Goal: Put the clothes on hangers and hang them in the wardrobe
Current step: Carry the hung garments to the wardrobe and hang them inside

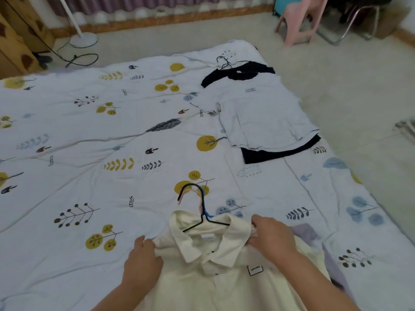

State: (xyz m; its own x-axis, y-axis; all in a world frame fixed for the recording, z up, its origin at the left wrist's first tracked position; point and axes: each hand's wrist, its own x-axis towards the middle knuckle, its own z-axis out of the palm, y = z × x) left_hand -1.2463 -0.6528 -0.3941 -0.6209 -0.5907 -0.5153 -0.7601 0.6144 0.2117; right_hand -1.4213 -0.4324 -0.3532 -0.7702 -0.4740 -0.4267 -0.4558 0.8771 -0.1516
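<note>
A cream collared shirt (pixel 215 272) lies at the near edge of the bed. A black hanger (pixel 202 212) sits inside its neck, the hook sticking out past the collar; pink and blue hangers lie bunched with it. My left hand (pixel 143 257) grips the shirt's left shoulder. My right hand (pixel 269 234) grips its right shoulder by the collar. Further back on the right lies a white T-shirt with black sleeves (pixel 258 113) on its own black hanger (pixel 224 61), over a dark garment (pixel 280 151).
The bed is covered by a white sheet with leaf prints (pixel 101 153). A purple garment (pixel 310 232) pokes out under the cream shirt. On the floor behind stand a white lamp base (pixel 83 40) with a black cable, a pink plastic stool (pixel 298 21) and a wooden cabinet (pixel 15 41).
</note>
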